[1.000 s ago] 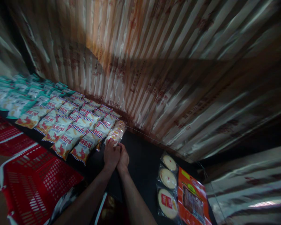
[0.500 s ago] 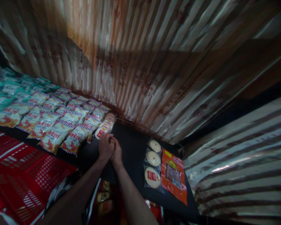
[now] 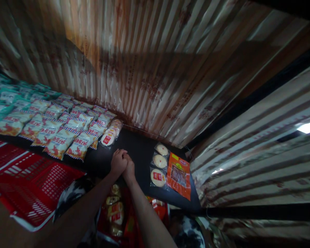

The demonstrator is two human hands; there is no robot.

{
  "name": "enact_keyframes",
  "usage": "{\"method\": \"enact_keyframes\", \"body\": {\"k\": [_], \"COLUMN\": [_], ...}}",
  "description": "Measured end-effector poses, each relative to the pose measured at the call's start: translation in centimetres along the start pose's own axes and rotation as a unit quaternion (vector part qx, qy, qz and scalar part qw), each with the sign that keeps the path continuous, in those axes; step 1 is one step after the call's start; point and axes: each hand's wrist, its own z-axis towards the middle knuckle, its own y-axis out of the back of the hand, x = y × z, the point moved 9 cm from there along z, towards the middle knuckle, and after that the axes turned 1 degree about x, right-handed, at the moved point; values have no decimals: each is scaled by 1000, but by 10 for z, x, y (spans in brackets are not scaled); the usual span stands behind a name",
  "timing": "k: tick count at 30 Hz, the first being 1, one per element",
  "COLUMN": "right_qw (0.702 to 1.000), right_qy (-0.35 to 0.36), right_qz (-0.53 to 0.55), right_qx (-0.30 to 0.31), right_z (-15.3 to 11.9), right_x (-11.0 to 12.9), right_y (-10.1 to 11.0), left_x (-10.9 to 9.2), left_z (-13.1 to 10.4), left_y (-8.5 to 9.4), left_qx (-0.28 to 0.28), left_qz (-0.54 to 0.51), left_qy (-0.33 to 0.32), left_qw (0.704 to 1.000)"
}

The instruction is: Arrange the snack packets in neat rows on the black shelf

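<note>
My left hand (image 3: 118,162) and my right hand (image 3: 129,168) are clasped together above the black shelf top (image 3: 137,143). Their fingers are closed round each other, and no object shows between them. Just beyond and to the left lies a row of round cakes in clear wrap (image 3: 109,137), its front pack bearing a red label. Over to the right sit three wrapped round cakes (image 3: 158,177) in a line. An orange packet (image 3: 179,177) with a picture window lies flat beside them.
Several white snack bags with striped edges (image 3: 59,142) cover the left of the shelf, with teal bags (image 3: 9,96) farther left. A red basket (image 3: 31,186) stands at lower left. Packaged goods (image 3: 116,213) lie in a container below my arms. Corrugated sheeting (image 3: 134,62) rises behind.
The view has shifted, so the shelf goods at right appear farther left and higher. My hands stay clasped and now appear clear of the wrapped cake row. More of the goods below shows.
</note>
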Motion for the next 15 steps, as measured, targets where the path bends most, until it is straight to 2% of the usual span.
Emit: {"method": "enact_keyframes", "body": {"k": [6, 12, 15], "right_qw": [999, 995, 993], "right_qy": [36, 94, 109], "right_qz": [8, -38, -47], "right_qx": [9, 0, -5], "right_z": [-26, -58, -78], "right_x": [4, 8, 7], "right_y": [17, 22, 22], "left_x": [-9, -7, -4], "left_z": [-27, -65, -87], "left_y": [-8, 1, 8], "left_qx": [27, 12, -4], "left_qz": [-38, -83, -106], "left_qy": [-26, -32, -57], "left_qw": [999, 996, 993]}}
